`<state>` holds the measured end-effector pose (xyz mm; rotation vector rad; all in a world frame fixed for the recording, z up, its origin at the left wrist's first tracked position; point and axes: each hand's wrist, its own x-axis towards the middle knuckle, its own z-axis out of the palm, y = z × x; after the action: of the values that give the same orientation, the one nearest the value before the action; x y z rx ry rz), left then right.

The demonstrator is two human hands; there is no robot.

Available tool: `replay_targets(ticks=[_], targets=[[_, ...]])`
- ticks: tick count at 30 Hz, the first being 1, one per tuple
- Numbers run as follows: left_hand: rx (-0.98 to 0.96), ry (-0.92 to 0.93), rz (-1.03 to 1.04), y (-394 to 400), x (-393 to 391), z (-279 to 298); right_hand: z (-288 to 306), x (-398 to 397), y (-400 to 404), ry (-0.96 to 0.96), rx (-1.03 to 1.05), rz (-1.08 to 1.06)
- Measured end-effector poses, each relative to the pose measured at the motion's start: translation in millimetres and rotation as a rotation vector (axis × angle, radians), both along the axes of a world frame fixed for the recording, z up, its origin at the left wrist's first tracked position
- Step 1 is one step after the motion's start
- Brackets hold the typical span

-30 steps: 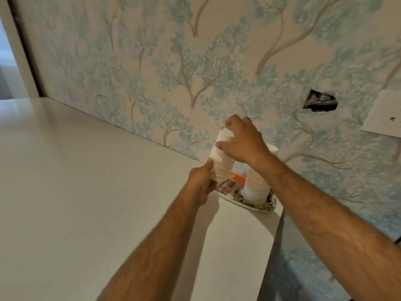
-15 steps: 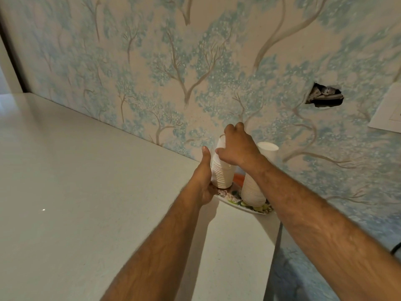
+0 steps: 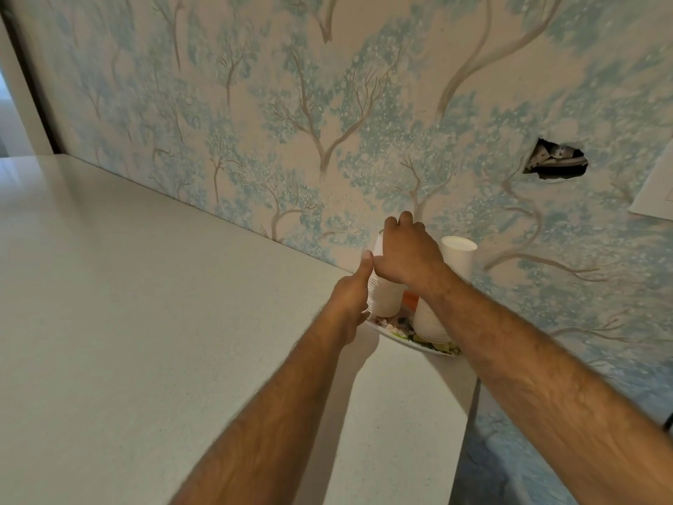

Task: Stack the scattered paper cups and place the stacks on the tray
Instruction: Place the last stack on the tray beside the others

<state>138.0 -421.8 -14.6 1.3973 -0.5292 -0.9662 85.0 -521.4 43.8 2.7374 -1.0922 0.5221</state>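
Observation:
Two stacks of white paper cups stand upright on a patterned tray (image 3: 408, 338) at the far right corner of the white counter, against the wall. My right hand (image 3: 408, 255) covers and grips the top of the left stack (image 3: 386, 300). My left hand (image 3: 351, 297) presses against that stack's left side, thumb raised along it. The right stack (image 3: 453, 271) stands free just behind my right forearm, its open rim visible. Much of the tray is hidden by the cups and my arms.
The white counter (image 3: 145, 322) stretches left and toward me; its right edge drops off just right of the tray. The blue tree-patterned wall (image 3: 327, 122) runs close behind the cups, with a hole (image 3: 555, 164) and a white plate (image 3: 655, 191) at right.
The left stack has come down from a tilted, lifted position to stand on the tray. My right hand followed it down onto its top; my left hand shifted up along its side.

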Motion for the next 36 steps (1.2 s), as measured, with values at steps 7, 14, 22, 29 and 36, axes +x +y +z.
replay_targets(ticks=[7,14,22,29,36], targets=[[0.109,-0.886,0.229,32.9,-2.4,-9.7,2.8,-20.5,19.9,-0.17,-0.155,0.1],[0.238,-1.483,0.131,90.1,-13.1,-26.5,-21.1,-68.4,67.6,-0.262,-0.159,0.139],[0.319,-1.547,-0.03,162.5,-69.3,-35.6,-70.3,-167.3,149.2,-0.186,-0.07,0.014],[0.222,-1.511,-0.09,203.8,-128.9,-51.7,-106.3,-268.4,213.6,-0.191,0.034,-0.087],[0.145,-1.596,-0.147,234.2,-217.6,-58.5,-147.4,-369.2,260.8,-0.167,0.085,-0.138]])
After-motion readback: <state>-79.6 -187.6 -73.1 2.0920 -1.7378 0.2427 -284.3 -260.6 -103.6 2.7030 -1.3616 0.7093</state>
